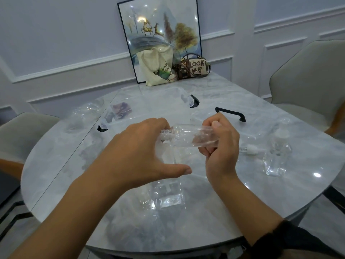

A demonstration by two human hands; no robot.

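Observation:
A small clear plastic bottle [188,138] lies sideways in the air above the middle of the marble table [56,165]. My right hand [220,144] grips its base end, fingers curled round it and thumb on top. My left hand [138,152] is at the threaded neck end, fingertips hidden behind the bottle, thumb stretched out below. Whether the left fingers pinch the neck cannot be told. A clear square bottle [168,195] stands on the table just under my hands.
Another clear bottle [276,156] with a white pump [250,148] beside it stands at the right. Clear boxes with black handles [230,113] lie further back. A canvas tote [158,68], a patterned handbag [192,69] and a framed picture [160,30] stand by the wall. Chairs flank the table.

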